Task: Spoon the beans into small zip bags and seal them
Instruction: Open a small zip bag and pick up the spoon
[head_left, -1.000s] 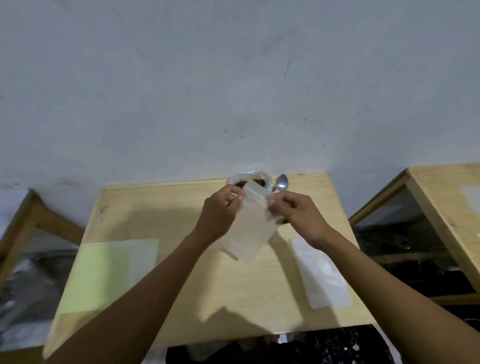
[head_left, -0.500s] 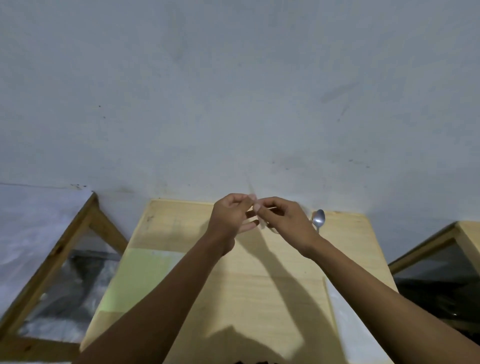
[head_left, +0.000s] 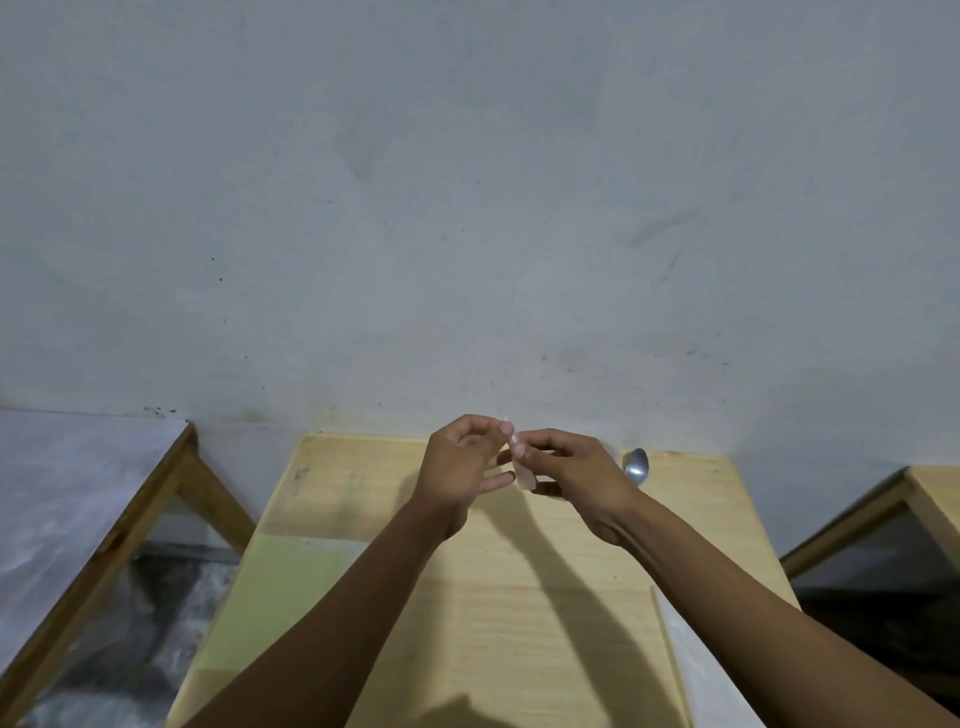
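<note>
My left hand (head_left: 460, 470) and my right hand (head_left: 574, 480) are raised together above the far end of the wooden table (head_left: 519, 613). Between their fingertips they pinch a small clear zip bag (head_left: 521, 467), seen edge-on as a thin pale strip. A metal spoon (head_left: 637, 465) shows its bowl just right of my right hand, near the wall. The bean container is hidden behind my hands.
A pale green sheet (head_left: 270, 597) lies on the table's left part and a clear plastic bag (head_left: 696, 670) on its right part. Another table (head_left: 72, 519) stands at the left, a third (head_left: 935, 499) at the right. A grey wall (head_left: 467, 208) rises behind.
The view has tilted up and shifted, so the table sits lower in frame. The bag, held flat and broadside a second ago, is now edge-on between my fingertips. The container is no longer visible.
</note>
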